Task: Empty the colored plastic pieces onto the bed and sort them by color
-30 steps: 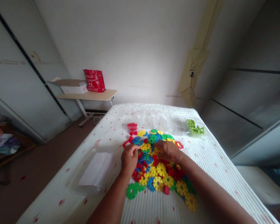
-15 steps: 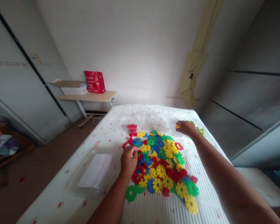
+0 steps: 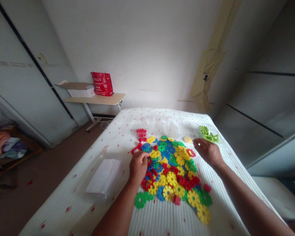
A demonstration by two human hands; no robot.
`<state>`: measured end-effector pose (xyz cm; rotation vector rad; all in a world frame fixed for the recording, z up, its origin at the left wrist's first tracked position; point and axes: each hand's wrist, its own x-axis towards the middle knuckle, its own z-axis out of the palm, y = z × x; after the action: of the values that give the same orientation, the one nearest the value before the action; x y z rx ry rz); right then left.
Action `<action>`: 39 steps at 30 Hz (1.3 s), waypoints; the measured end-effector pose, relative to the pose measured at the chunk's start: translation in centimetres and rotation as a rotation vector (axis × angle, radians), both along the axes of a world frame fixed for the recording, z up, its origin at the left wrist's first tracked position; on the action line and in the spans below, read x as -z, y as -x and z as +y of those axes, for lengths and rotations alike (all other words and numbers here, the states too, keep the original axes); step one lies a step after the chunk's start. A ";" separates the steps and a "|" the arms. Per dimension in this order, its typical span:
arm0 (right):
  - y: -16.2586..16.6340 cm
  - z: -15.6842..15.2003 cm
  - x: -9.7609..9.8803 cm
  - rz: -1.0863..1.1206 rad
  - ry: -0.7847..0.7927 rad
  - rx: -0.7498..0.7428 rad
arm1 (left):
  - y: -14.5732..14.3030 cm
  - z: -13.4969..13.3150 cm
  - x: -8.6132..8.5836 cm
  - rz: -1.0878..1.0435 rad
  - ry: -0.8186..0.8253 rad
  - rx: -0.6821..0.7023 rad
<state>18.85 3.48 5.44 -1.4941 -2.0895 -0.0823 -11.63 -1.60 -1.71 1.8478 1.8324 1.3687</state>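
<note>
A heap of slotted plastic building discs (image 3: 171,179) in yellow, blue and green, mixed with red pieces (image 3: 192,183), lies on the white ribbed cover. My left hand (image 3: 138,167) rests at the heap's left edge, fingers curled in beside some yellow discs (image 3: 155,154); what its fingertips hold, if anything, is hidden. My right hand (image 3: 208,152) hovers right of the heap, its fingers slightly apart and nothing visible in them. Just left of its fingertips, a yellow disc (image 3: 188,140) lies in the clear plastic tray (image 3: 167,127). That tray also holds red pieces (image 3: 141,132) and light green pieces (image 3: 208,133).
A clear lid-like container (image 3: 98,193) with white paper (image 3: 103,176) lies left of my left hand. Beyond the bed, a small table (image 3: 108,99) bears a red bag (image 3: 102,84) and a white box (image 3: 81,91). Grey cabinets (image 3: 272,95) stand on the right.
My right hand has let go of the yellow disc in the tray and drawn back to the right and nearer. My left hand stays by the heap. The view has shifted slightly.
</note>
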 end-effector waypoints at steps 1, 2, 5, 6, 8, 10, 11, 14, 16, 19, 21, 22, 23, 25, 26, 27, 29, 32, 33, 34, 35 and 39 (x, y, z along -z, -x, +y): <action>-0.4 -1.4 0.6 0.031 0.021 -0.032 | 0.0 0.0 0.0 0.001 -0.003 0.000; -0.7 -2.8 1.1 0.052 0.051 -0.070 | -0.1 0.0 0.0 0.002 -0.007 0.000; -1.8 -7.3 2.5 0.070 0.112 -0.218 | -0.1 -0.1 -0.1 0.014 -0.019 0.002; -2.1 -8.9 3.0 0.043 0.122 -0.276 | -0.2 -0.1 -0.1 0.019 -0.027 -0.001; -2.5 -11.8 4.2 -0.041 0.147 -0.352 | -0.3 -0.2 -0.1 0.040 -0.048 -0.008; -3.0 -14.0 5.5 -0.131 0.152 -0.357 | -0.5 -0.4 0.1 0.079 -0.059 -0.031; -3.2 -14.8 6.2 -0.166 0.142 -0.340 | -0.7 -0.6 0.2 0.100 -0.050 -0.055; -3.6 -15.5 7.9 -0.190 0.085 -0.243 | -1.1 -1.2 0.6 0.148 0.017 -0.151; -3.3 -14.7 8.3 -0.158 0.083 -0.221 | -1.3 -1.6 0.8 0.167 0.046 -0.197; -1.8 -12.3 8.2 -0.088 0.116 -0.295 | -1.3 -1.9 0.7 0.199 0.057 -0.233; -0.4 -10.5 7.9 -0.024 0.138 -0.327 | -1.5 -1.8 0.8 0.210 0.072 -0.219; 0.4 -9.6 7.8 0.016 0.152 -0.334 | -1.7 -1.8 0.9 0.209 0.074 -0.198; 1.2 -8.8 7.6 0.058 0.176 -0.341 | -1.9 -1.8 1.0 0.207 0.069 -0.171; 2.8 -7.6 7.2 0.157 0.256 -0.346 | -2.5 -1.8 1.3 0.193 0.046 -0.112; 3.6 -7.1 6.9 0.208 0.307 -0.352 | -2.7 -1.8 1.4 0.181 0.034 -0.085; 4.4 -6.8 6.6 0.257 0.359 -0.367 | -2.9 -1.8 1.5 0.166 0.027 -0.058; 6.0 -6.3 5.6 0.332 0.429 -0.438 | -3.1 -1.8 1.6 0.124 0.023 -0.005; 7.1 -5.6 4.3 0.356 0.362 -0.467 | -2.8 -1.7 1.6 0.047 0.015 0.022; 7.1 -5.2 4.0 0.338 0.293 -0.405 | -2.6 -1.7 1.5 0.023 0.014 0.018; 6.8 -4.7 3.8 0.303 0.213 -0.307 | -2.5 -1.7 1.4 -0.001 0.014 0.012; 6.4 -4.1 3.8 0.254 0.139 -0.186 | -2.4 -1.7 1.3 -0.022 0.019 0.009; 4.7 -1.8 5.0 0.103 0.104 0.208 | -2.3 -1.7 0.9 -0.085 0.044 0.009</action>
<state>14.19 1.71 0.49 -1.7375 -1.8777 0.0251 -9.29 -3.28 -2.59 1.7465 1.7955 1.3705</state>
